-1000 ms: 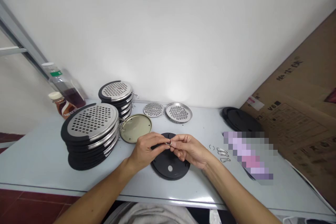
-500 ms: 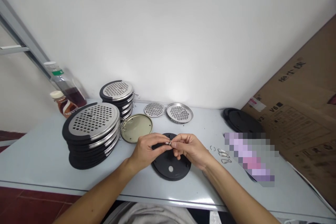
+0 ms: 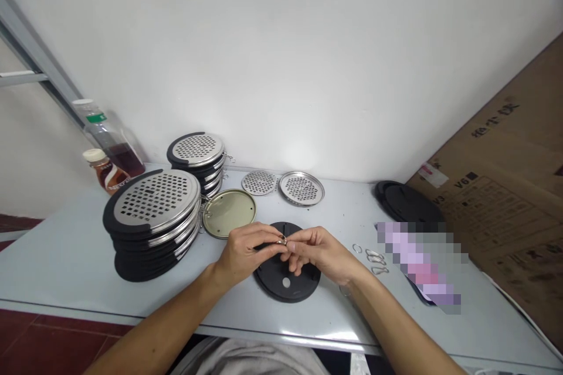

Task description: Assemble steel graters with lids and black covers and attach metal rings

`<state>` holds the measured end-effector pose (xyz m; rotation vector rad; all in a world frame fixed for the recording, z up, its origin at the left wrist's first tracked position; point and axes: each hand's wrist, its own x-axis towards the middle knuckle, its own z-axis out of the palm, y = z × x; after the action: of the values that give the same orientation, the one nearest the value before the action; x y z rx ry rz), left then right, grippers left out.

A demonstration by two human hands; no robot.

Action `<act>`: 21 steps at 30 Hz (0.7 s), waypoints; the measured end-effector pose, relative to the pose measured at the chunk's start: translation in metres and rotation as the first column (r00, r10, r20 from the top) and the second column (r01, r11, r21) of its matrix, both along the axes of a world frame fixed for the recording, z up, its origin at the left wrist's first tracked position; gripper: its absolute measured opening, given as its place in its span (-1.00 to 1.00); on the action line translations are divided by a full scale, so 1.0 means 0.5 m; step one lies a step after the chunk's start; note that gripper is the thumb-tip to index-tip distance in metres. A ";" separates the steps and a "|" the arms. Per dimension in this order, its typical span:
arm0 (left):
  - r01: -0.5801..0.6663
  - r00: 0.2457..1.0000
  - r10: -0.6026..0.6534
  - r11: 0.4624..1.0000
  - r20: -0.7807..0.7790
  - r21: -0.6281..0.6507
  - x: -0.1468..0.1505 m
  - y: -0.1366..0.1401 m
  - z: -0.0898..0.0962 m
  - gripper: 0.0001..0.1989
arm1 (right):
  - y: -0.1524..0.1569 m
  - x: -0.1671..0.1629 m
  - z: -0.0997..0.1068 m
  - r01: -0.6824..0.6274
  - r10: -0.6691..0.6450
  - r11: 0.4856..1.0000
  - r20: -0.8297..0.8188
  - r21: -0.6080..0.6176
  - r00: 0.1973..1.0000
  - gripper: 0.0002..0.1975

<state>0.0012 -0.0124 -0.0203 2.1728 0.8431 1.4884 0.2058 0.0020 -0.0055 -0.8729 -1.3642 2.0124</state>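
Observation:
My left hand and my right hand meet at the fingertips, both pinching a small metal ring. Its far side stands up between the fingers; the rest is hidden by them. Under the hands lies a round black plastic disc with a pale round spot near its front edge. Just beyond my left hand is a shallow gold-coloured round lid with small holes. Right of my right hand, several metal clips and a loose ring lie on the table.
Two stacks of perforated, black-rimmed discs, one near and one farther back, stand on the left beside two bottles. Perforated metal plates lie by the wall. Black discs, a blurred-out item and a cardboard box occupy the right.
The ring has turned a little, so more of its loop shows above the fingertips. My right hand's lower fingers have loosened slightly. Both hands stay over the black disc.

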 end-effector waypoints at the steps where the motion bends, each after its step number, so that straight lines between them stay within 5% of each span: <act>1: 0.001 1.000 0.000 1.000 -0.014 0.015 -0.001 0.000 0.000 -0.89 | -0.001 0.000 0.003 -0.017 0.018 1.000 0.001 -0.014 1.000 -0.68; 8: -0.014 0.999 0.015 0.999 -0.040 0.039 0.000 -0.003 -0.001 -0.89 | -0.001 -0.004 0.000 0.066 -0.071 0.988 -0.031 -0.138 0.997 -0.75; 17: -0.017 0.998 0.022 0.996 0.063 -0.089 0.006 -0.009 0.007 -0.93 | -0.007 -0.011 0.001 0.203 -0.203 0.979 -0.011 0.025 0.979 -0.74; 21: -0.029 0.998 0.035 0.995 0.056 -0.098 0.007 -0.006 0.004 -0.92 | -0.015 -0.020 -0.003 0.260 -0.270 0.946 0.032 0.193 0.962 -0.78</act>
<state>0.0047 -0.0152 -0.0182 2.0459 0.9151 1.4864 0.1956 -0.0053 -0.0071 -0.9776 -1.3612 1.6393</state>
